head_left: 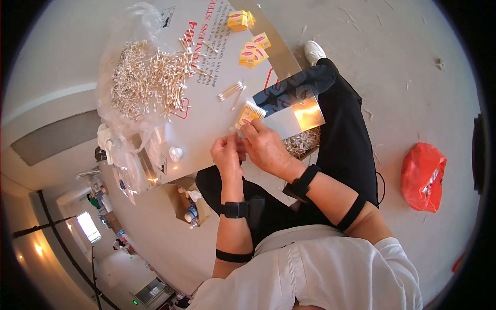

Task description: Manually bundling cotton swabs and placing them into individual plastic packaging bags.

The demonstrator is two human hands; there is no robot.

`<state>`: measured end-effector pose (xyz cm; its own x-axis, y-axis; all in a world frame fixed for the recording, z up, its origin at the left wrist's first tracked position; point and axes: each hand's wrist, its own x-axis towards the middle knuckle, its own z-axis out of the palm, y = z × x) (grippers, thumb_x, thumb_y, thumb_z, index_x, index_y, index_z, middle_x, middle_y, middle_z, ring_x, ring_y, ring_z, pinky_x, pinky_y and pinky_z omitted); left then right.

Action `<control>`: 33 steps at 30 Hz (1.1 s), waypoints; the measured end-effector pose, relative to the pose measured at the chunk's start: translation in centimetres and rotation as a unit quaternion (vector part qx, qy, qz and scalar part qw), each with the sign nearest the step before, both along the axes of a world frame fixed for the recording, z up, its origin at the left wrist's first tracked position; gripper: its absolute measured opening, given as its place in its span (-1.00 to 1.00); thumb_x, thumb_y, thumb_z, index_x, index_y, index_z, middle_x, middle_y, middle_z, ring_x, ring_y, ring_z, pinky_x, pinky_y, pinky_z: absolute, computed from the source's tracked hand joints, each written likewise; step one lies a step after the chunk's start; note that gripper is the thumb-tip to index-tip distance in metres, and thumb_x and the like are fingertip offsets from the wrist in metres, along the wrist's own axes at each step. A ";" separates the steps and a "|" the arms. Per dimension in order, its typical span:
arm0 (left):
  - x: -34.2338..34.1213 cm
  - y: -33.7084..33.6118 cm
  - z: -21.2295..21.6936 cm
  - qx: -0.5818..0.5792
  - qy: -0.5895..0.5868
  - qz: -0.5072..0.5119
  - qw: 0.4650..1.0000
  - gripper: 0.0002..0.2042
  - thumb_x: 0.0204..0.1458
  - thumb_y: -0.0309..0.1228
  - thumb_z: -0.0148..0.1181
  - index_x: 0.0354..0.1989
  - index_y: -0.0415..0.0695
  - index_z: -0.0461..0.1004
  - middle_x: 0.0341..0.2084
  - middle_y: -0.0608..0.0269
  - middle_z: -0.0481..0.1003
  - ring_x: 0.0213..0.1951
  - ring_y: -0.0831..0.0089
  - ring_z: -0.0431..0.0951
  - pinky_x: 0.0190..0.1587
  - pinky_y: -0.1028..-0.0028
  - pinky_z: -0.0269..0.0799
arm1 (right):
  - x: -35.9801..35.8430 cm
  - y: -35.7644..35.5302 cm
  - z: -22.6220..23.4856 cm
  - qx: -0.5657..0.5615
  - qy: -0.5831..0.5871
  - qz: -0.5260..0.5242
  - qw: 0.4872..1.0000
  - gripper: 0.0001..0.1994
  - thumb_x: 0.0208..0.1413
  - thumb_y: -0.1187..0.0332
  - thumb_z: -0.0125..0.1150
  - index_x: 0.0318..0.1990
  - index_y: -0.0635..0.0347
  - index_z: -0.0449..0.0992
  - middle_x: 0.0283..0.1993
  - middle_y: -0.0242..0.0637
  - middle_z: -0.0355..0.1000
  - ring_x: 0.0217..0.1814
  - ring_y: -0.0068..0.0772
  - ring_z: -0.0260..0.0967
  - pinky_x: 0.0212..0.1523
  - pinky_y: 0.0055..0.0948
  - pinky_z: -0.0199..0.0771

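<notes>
We see our right hand [266, 147] closed around a small yellow cardboard box [249, 114] with a row of white-tipped cotton swabs standing out of its open end, while our left hand [227, 152] pinches at its near edge, just above the grey sheet surface [217, 111]. Far across that surface a few similar small yellow boxes [253, 51] already lie filled or folded. To the left a large heap of loose cotton swabs [147, 80] spills from a clear plastic bag [116, 62], so we judge most of the packing is left.
</notes>
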<state>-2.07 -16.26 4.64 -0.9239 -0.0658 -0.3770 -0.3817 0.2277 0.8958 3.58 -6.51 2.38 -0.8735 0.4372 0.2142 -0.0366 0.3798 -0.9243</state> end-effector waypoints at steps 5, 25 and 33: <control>-0.4 -1.1 -2.3 -0.046 -0.011 -0.060 0.997 -0.85 0.06 -0.49 0.15 -0.52 -0.25 0.41 -0.69 0.35 0.38 -0.72 0.66 0.28 -0.70 0.63 0.14 | 0.1 -0.3 -0.5 -0.002 0.000 -0.004 1.000 -0.70 -0.11 0.53 0.19 -0.14 0.30 0.41 -0.27 -0.06 0.35 -0.29 0.05 0.40 -0.33 -0.17 0.48; -0.2 1.0 3.0 0.075 0.078 -0.190 0.976 -0.94 0.08 -0.56 0.11 -0.42 -0.27 0.43 -0.62 0.35 0.41 -0.62 0.63 0.35 -0.54 0.66 0.27 | 0.0 1.6 1.6 -0.308 0.036 -0.007 0.951 -0.92 0.06 0.53 0.16 -0.30 0.35 0.44 -0.44 -0.25 0.42 -0.45 -0.56 0.34 -0.42 -0.56 0.36; -1.2 1.7 2.2 0.083 0.087 -0.190 0.974 -0.90 0.13 -0.52 0.06 -0.39 -0.28 0.44 -0.60 0.34 0.42 -0.61 0.62 0.34 -0.54 0.62 0.28 | -1.0 2.5 0.6 -0.313 0.030 0.013 0.949 -0.90 0.08 0.48 0.19 -0.34 0.36 0.45 -0.43 -0.33 0.42 -0.42 -0.62 0.34 -0.40 -0.57 0.36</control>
